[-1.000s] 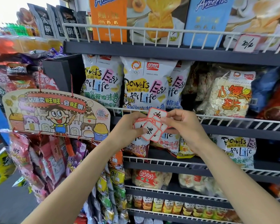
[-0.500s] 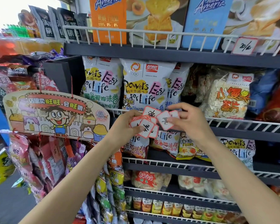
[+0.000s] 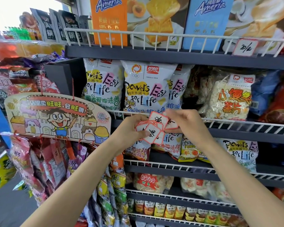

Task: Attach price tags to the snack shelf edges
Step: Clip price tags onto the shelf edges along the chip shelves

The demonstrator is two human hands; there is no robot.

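Left hand [image 3: 131,128] grip clenched on fanned tags [image 3: 152,132], red-edged, handwritten, held in front of middle shelf rail [image 3: 236,124]. Right hand [image 3: 189,122] pinching single tag [image 3: 171,124] just beside the fan, touching it. One tag already on top rail [image 3: 244,47]. White chip bags [image 3: 145,87] behind the hands. Cartoon sign [image 3: 56,118] hanging left.

fanned red-bordered white price tags [image 3: 152,131] before the wire shelf edge [image 3: 236,123]
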